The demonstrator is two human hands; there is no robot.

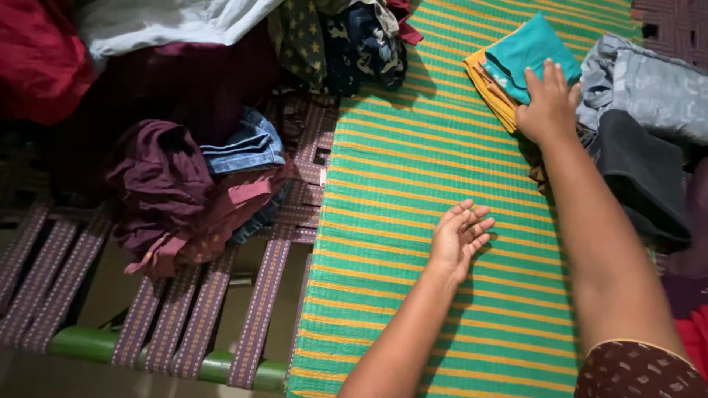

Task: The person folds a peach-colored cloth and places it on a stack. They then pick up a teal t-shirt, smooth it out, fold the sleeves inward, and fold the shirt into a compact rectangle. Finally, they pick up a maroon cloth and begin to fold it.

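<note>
My right hand [547, 105] reaches far right and rests palm-down on a small folded stack: a teal cloth [525, 50] on top of a folded yellow cloth [488, 87]. The fingers lie flat on the teal cloth's near corner. My left hand [459, 234] rests on the green and yellow striped mat [413, 169], fingers loosely curled and holding nothing. Both forearms stretch in from the lower right.
A folded dark grey garment [643, 171] and a light grey patterned one [649, 85] lie right of the stack. A heap of unfolded clothes, maroon [166, 195], denim [247, 144], red, white and dark printed [361, 44], covers the woven-strap cot [162, 309] at left.
</note>
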